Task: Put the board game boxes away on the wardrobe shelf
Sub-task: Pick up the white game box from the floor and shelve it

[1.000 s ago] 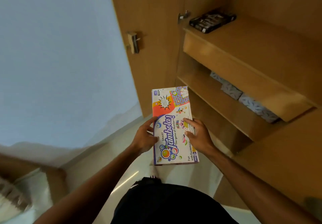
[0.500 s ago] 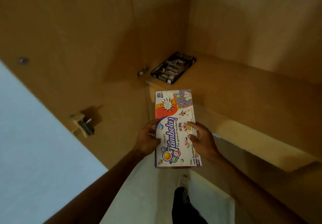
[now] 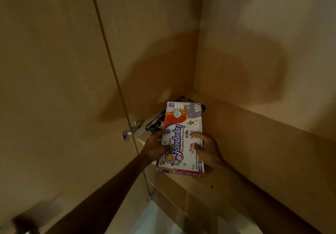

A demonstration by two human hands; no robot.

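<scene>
A colourful Tambola box (image 3: 182, 124), white with orange and purple print, is over the left end of the wooden wardrobe shelf (image 3: 254, 142). My left hand (image 3: 154, 147) grips its left edge and my right hand (image 3: 207, 150) grips its right edge, thumbs on the lid. Under and behind it lies a black game box (image 3: 156, 122) in the shelf's left back corner, mostly hidden by the Tambola box. Whether the Tambola box rests on the black one or hovers above it, I cannot tell.
The open wardrobe door (image 3: 54, 88) stands at the left, with a metal hinge (image 3: 131, 131) beside my left hand. The wardrobe's back wall (image 3: 263, 42) rises behind the shelf. A lower shelf front (image 3: 181, 193) shows below.
Both hands have carried the Tambola box up and forward onto the shelf area, over the black box. My view has tilted up into the wardrobe; the floor and lower shelves are out of view.
</scene>
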